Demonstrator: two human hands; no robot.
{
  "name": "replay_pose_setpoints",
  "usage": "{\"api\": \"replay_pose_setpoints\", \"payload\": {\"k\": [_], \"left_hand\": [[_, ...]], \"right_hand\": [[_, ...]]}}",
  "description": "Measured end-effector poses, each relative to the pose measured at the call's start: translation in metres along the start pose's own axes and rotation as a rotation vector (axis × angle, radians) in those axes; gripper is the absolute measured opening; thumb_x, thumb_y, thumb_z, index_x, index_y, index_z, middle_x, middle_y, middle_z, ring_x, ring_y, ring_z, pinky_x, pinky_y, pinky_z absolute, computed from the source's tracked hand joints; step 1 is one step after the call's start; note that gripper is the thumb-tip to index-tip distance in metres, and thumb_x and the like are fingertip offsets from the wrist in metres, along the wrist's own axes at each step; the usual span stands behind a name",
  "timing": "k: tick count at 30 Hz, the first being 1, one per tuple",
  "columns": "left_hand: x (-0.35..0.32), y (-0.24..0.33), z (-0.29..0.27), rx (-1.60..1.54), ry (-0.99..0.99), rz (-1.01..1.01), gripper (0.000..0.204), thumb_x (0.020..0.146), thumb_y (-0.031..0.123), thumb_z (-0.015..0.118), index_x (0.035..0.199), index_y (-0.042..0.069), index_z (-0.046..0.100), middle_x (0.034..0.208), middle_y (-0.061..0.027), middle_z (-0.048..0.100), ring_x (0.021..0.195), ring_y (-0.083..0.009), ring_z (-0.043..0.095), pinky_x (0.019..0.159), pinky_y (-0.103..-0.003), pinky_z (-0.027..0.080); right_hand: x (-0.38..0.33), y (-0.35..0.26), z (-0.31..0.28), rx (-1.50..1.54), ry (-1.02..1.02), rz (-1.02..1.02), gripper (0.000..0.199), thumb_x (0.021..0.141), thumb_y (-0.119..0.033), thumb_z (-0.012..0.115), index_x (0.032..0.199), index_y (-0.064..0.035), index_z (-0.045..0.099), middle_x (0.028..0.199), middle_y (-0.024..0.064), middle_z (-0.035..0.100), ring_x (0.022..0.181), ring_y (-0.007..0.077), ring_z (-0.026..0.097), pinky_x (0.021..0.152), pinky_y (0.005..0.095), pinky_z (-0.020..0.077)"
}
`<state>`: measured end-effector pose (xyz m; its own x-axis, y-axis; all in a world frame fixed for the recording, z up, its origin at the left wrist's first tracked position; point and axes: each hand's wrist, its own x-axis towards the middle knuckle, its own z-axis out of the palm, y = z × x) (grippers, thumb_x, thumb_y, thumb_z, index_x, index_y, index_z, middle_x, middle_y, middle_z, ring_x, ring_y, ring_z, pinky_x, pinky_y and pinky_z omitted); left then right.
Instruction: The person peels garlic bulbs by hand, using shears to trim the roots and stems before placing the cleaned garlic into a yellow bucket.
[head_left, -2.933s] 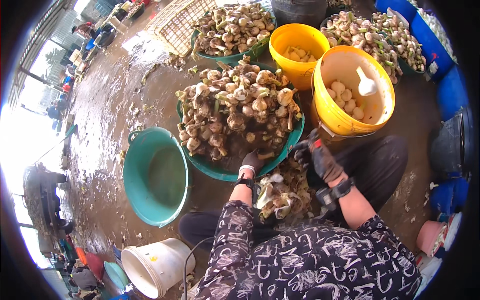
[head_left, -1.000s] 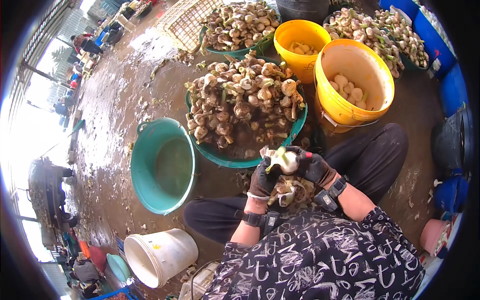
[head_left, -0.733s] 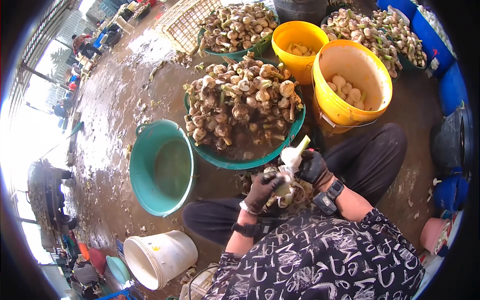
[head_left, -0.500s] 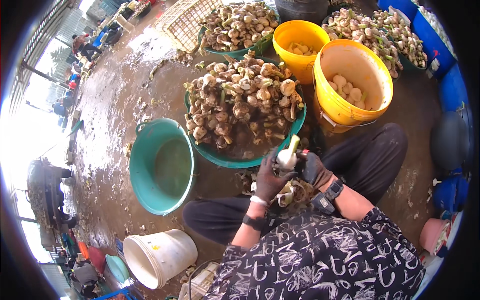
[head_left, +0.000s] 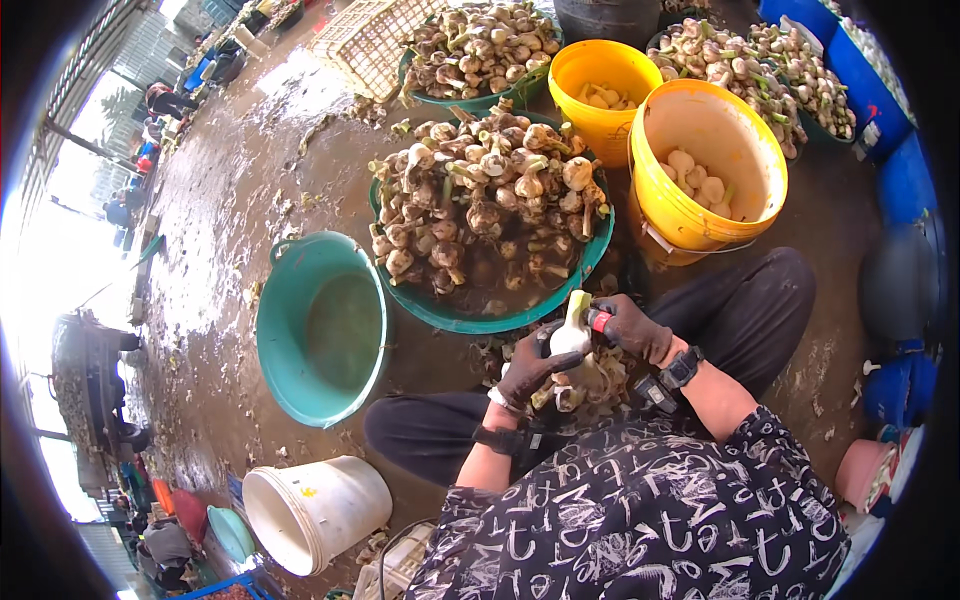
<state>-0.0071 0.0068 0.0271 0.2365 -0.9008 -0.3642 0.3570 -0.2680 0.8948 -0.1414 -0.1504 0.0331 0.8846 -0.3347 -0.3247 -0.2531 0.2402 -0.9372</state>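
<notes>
My left hand [head_left: 533, 368], in a dark glove, is closed round a peeled white garlic bulb [head_left: 571, 337] with its pale green stem pointing up. Beside the stem, my gloved right hand [head_left: 632, 328] grips a small red tool [head_left: 599, 320]; its working end cannot be made out. Below both hands lies a heap of garlic skins [head_left: 590, 383] between my legs. Just beyond them stands a green tub [head_left: 475, 322] piled with muddy, unpeeled garlic bulbs [head_left: 480, 200].
To the right are two yellow buckets [head_left: 745, 225] with white bulbs inside. A green tub [head_left: 283, 385] stands at left, near a tipped white bucket [head_left: 350, 500]. Farther off are more garlic piles [head_left: 480, 50], a cream crate [head_left: 365, 45] and blue containers [head_left: 905, 185]. The floor [head_left: 225, 260] is wet.
The bulb has come slightly lower and left, its stem now more upright. My right hand has shifted up beside the stem, showing more of the red tool.
</notes>
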Motion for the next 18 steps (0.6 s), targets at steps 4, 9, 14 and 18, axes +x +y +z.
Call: {"api": "replay_pose_setpoints", "payload": {"k": [4, 9, 14, 18], "left_hand": [[0.004, 0.001, 0.006, -0.089, -0.013, -0.022, 0.064, 0.072, 0.02, 0.078, 0.124, -0.003, 0.049, 0.116, -0.007, 0.057, 0.105, -0.0141, 0.054, 0.094, -0.029, 0.042], [0.019, -0.036, 0.004, 0.412, 0.141, 0.379, 0.072, 0.074, 0.016, 0.076, 0.133, -0.001, 0.039, 0.125, -0.0093, 0.051, 0.112, -0.0172, 0.049, 0.098, -0.03, 0.038], [0.016, 0.007, 0.011, 0.432, 0.254, 0.381, 0.06, 0.074, 0.017, 0.077, 0.124, -0.002, 0.05, 0.109, -0.0126, 0.062, 0.098, -0.0175, 0.059, 0.087, -0.03, 0.045], [0.019, -0.007, -0.006, 0.752, 0.209, -0.004, 0.029, 0.08, 0.018, 0.071, 0.1, -0.002, 0.065, 0.087, -0.0072, 0.068, 0.079, -0.0144, 0.063, 0.071, -0.028, 0.049]], "right_hand": [[0.001, 0.012, 0.003, 0.377, 0.082, 0.128, 0.033, 0.092, -0.034, 0.051, 0.1, -0.004, 0.061, 0.082, 0.0011, 0.061, 0.071, 0.0099, 0.057, 0.064, 0.0252, 0.0482], [-0.013, -0.015, 0.028, 0.595, 0.054, 0.26, 0.039, 0.091, -0.042, 0.052, 0.105, -0.0061, 0.059, 0.082, 0.0013, 0.061, 0.067, 0.0117, 0.056, 0.059, 0.0265, 0.0466], [0.009, 0.039, -0.003, 0.001, 0.122, 0.076, 0.036, 0.089, -0.037, 0.058, 0.104, -0.0042, 0.055, 0.081, 0.0016, 0.054, 0.068, 0.0096, 0.048, 0.061, 0.0262, 0.042], [0.003, 0.027, 0.002, -0.474, 0.006, -0.012, 0.037, 0.081, -0.027, 0.066, 0.108, -0.0056, 0.053, 0.092, 0.0047, 0.055, 0.085, 0.0102, 0.05, 0.073, 0.026, 0.0432]]}}
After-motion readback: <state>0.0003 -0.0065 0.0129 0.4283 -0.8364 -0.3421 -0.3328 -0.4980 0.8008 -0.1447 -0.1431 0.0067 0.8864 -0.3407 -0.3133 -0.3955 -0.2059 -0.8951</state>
